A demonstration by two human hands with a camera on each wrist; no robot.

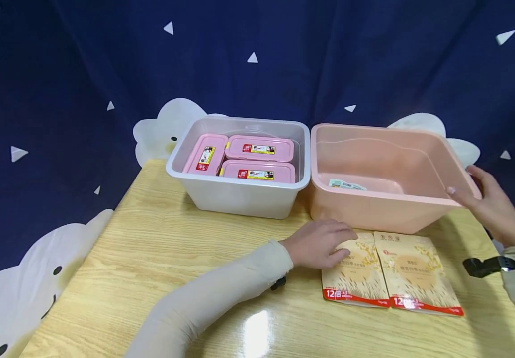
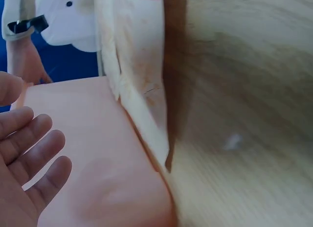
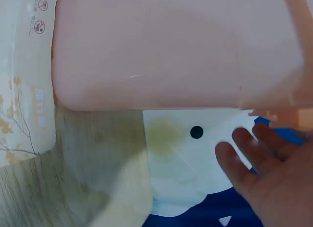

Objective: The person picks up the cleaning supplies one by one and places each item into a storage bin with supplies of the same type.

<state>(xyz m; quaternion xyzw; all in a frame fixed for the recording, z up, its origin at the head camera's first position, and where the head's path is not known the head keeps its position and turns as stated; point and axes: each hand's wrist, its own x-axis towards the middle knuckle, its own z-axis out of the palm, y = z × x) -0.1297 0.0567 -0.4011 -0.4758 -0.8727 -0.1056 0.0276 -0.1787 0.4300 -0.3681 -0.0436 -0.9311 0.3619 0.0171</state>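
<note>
Two beige packets with red bottom strips lie side by side on the table, the left packet [image 1: 351,278] and the right packet [image 1: 418,278]. My left hand [image 1: 317,243] is over the upper left part of the left packet, fingers relaxed; whether it touches is unclear. In the left wrist view the left hand [image 2: 24,158] shows spread fingers before the pink bin [image 2: 98,153]. At the right end of the pink bin [image 1: 378,211], my right hand [image 1: 492,201] has its thumb and fingers apart at the rim. The right wrist view shows the right hand [image 3: 274,173] with fingers extended beside the bin [image 3: 146,51].
A grey-white bin [image 1: 239,196] stands left of the pink one, holding several pink lidded boxes [image 1: 261,149]. Inside the pink bin lies a pale label [image 1: 347,185]. A dark blue curtain [image 1: 284,84] hangs behind the wooden table [image 1: 150,248].
</note>
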